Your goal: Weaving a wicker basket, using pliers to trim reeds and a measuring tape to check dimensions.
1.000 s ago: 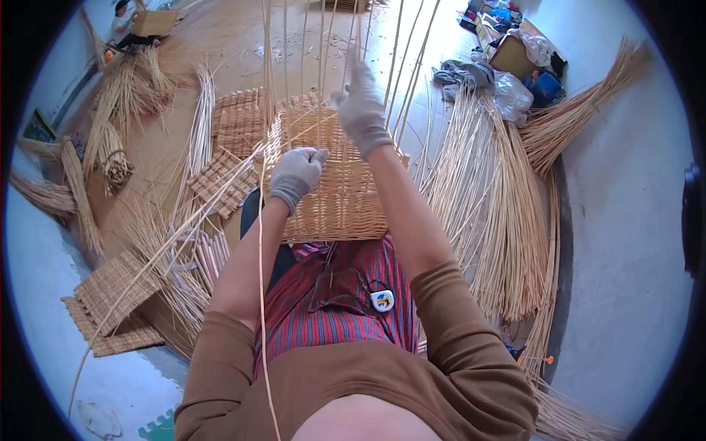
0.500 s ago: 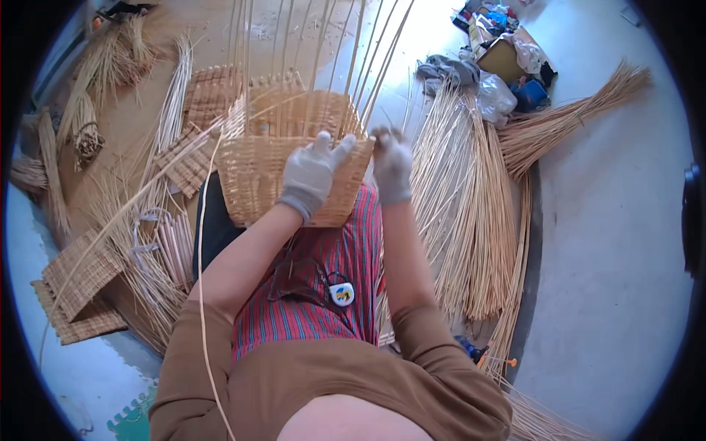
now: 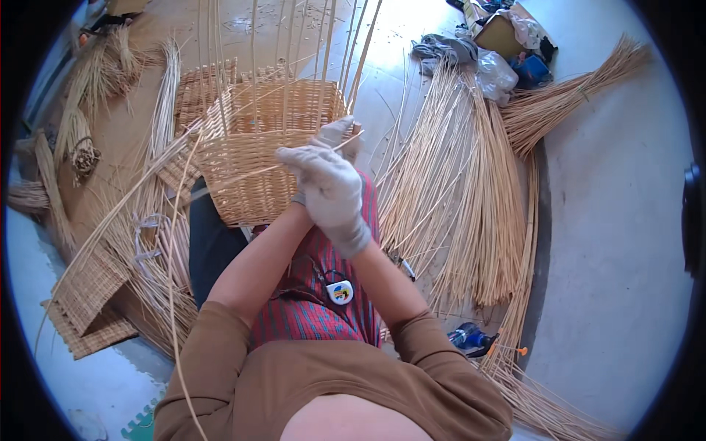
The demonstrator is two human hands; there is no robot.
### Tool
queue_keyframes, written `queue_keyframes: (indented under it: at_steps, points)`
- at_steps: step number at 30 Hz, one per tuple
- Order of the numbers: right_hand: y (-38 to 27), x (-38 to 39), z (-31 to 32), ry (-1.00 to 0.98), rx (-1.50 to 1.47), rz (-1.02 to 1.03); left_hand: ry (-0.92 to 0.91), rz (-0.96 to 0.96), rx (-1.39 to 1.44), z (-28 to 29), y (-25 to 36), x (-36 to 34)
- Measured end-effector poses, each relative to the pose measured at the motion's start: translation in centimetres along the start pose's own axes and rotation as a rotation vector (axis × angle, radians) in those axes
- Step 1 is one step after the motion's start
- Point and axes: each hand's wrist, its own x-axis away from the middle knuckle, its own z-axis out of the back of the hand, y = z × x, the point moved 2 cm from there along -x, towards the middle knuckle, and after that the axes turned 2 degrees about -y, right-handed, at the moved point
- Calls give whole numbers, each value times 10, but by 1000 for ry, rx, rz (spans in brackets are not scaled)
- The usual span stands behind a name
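Observation:
A half-woven wicker basket [image 3: 250, 176] rests on my lap, with upright stakes [image 3: 283, 51] rising from its rim. My left hand [image 3: 340, 131], in a pale knit glove, is closed at the basket's right rim corner. Much of it is hidden behind my right hand [image 3: 327, 184], gloved too, which crosses over in front of the basket. The right fingers point left and are pinched on a thin wicker strand. That strand shows on both sides of the hand, its blurred end [image 3: 243, 178] running left across the basket's near wall.
Long loose wicker strands [image 3: 176, 272] trail from the basket's left corner. Bundles of wicker [image 3: 478, 213] lie at my right, others [image 3: 84, 140] at the far left. Woven panels [image 3: 92, 283] lie on the left. A plastic bag [image 3: 494, 77] and boxes stand at the back right.
My right hand has swung left from beside the rim corner to in front of the basket, carrying a strand end. Basket and left hand have shifted a little; the left is now partly covered.

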Motion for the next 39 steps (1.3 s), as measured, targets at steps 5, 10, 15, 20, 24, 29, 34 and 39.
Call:
queue_keyframes:
  at_steps: [5, 10, 15, 20, 24, 29, 34, 39]
  points:
    - [7, 2, 12, 101, -8, -123, -62, 551, -2852, -61, 76, -32]
    - [13, 24, 81, 600, -209, -414, -191, 648, -3340, -43, 38, -47]
    - [61, 56, 125, 673, -130, -632, 248, 736, -3055, -25, 51, -62]
    - [166, 54, 153, 615, -204, -709, 98, 709, -3212, -25, 52, -58]
    - [211, 13, 144, 747, -430, -480, -131, 681, -3341, -10, 53, -55]
    - [116, -37, 106, 741, -905, -433, -140, 652, -3348, -29, 61, -57]
    - [56, 38, 106, 569, -1223, -306, -280, 758, -3375, -23, 60, -58]
    - [-6, 35, 28, 257, -573, -440, -408, 705, -3386, -26, 89, -45]
